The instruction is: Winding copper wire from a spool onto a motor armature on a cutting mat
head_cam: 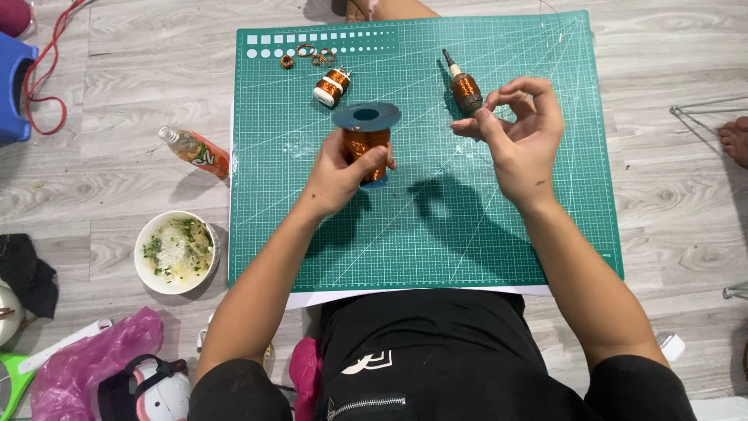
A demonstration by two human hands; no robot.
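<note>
My left hand (pixel 336 178) grips a large spool of copper wire (pixel 366 140) with blue flanges, held upright above the green cutting mat (pixel 421 234). My right hand (pixel 520 132) is raised to the right of it, thumb and forefinger pinched together, apparently on a thin strand that is too fine to see. Just beyond its fingers lies a copper-wound armature (pixel 466 87) with a dark shaft. A smaller copper coil on a white bobbin (pixel 333 84) sits behind the spool.
Small copper rings (pixel 308 56) lie near the mat's far edge. On the wooden floor to the left are a bottle (pixel 195 150), a white bowl of food (pixel 176 251), a pink bag (pixel 93 359) and a blue stool (pixel 14 86). Another person's foot (pixel 735 140) shows at right.
</note>
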